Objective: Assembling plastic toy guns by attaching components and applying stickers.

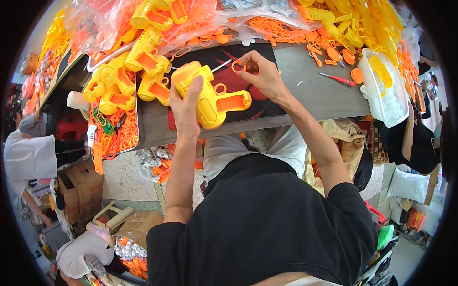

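My left hand (187, 108) is closed round a yellow plastic toy gun body (208, 106), which is tilted over the near edge of the table. Its handle points right and shows an open orange compartment, with a small yellow ring beside it. To the right of the body, my right hand (263, 75) pinches an orange plastic ring (233, 67) between thumb and fingertips. A thin white stick (222, 65) lies between the ring and the body; I cannot tell whether it is joined to either.
Several yellow gun bodies (148, 56) are piled at the left, by a tray of orange parts (125, 138) with pliers. A red screwdriver (337, 79) lies right, near a white tub (394, 102). Bagged orange parts (200, 21) and yellow parts (367, 24) line the back. Other people work at both sides.
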The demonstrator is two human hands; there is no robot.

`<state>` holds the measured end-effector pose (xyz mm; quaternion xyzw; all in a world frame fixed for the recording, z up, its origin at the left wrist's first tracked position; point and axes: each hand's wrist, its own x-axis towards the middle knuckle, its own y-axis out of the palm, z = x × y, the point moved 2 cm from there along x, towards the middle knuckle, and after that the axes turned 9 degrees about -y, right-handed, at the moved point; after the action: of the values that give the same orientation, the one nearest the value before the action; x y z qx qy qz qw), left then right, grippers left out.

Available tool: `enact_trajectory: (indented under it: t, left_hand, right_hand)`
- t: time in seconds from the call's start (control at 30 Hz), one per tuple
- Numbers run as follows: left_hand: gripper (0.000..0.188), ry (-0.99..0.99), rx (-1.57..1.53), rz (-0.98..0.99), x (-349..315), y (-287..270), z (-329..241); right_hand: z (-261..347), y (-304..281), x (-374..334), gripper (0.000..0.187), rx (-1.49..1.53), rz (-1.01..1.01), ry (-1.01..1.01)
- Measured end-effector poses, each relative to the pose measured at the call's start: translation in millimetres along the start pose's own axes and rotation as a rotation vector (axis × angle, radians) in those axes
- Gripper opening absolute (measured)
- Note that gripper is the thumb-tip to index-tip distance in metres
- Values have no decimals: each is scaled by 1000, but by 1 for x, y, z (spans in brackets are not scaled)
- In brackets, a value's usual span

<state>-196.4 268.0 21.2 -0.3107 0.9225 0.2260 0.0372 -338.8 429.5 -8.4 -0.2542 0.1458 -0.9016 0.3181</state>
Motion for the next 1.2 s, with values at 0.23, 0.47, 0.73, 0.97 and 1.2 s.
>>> enact_trajectory:
  t: [0.23, 0.47, 0.73, 0.97, 1.2]
  left_hand:
    - [53, 137, 306, 149, 6, 17, -10]
    - [44, -2, 264, 181, 7, 9, -8]
    - [44, -136, 139, 344, 18, 21, 15]
    - [73, -55, 52, 375, 8, 41, 27]
    - [100, 125, 165, 401, -2, 55, 39]
  right_hand:
    - [41, -20, -14, 37, 134, -61, -2]
    - [67, -34, -17, 23, -278, 126, -225]
    - [36, -27, -21, 22, 651, 92, 246]
    - [51, -15, -34, 22, 626, -96, 154]
    - [46, -3, -56, 41, 429, -194, 44]
